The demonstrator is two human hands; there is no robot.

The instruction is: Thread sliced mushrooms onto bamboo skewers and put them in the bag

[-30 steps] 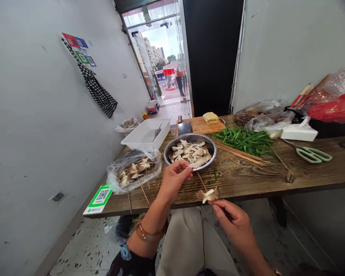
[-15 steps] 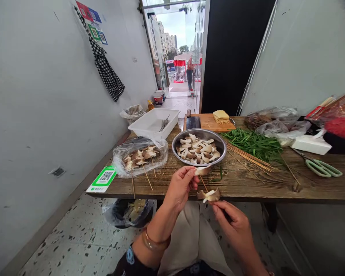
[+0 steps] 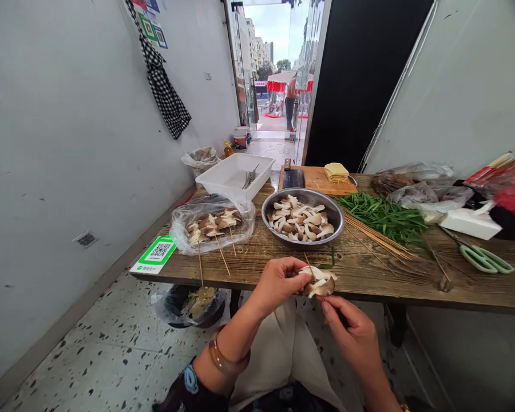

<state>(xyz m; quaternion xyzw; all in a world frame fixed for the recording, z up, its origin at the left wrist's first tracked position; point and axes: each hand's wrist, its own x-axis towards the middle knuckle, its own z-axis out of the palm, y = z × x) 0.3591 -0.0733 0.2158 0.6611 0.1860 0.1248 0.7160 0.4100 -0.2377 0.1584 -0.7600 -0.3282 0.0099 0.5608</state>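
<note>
My left hand (image 3: 281, 283) pinches a pale oyster mushroom (image 3: 328, 274) by its stem side. A bamboo skewer (image 3: 308, 261) runs through it, its tip sticking out above. Just below, against the first, a second oyster mushroom (image 3: 325, 288) with a grey-brown cap sits on the same skewer. My right hand (image 3: 352, 329) is closed on the skewer's lower part, which its fingers mostly hide. Beyond my hands, a steel bowl (image 3: 262, 216) holds many loose mushrooms (image 3: 298, 214). To the left, several skewered mushrooms (image 3: 212, 225) lie in a clear plastic bag (image 3: 180, 226), sticks pointing toward me.
Bare skewers (image 3: 380, 237) and green leaves (image 3: 381, 214) lie right of the bowl. Green-handled scissors (image 3: 484, 260) rest farther right. Behind stand a cutting board (image 3: 315, 178) with a cleaver (image 3: 293, 178) and a white tub (image 3: 214, 178). A lined bin (image 3: 197, 309) stands below the table's left part.
My left hand has pushed the upper mushroom down the skewer, so it now meets the lower one and the tip shows above. The view has shifted slightly.
</note>
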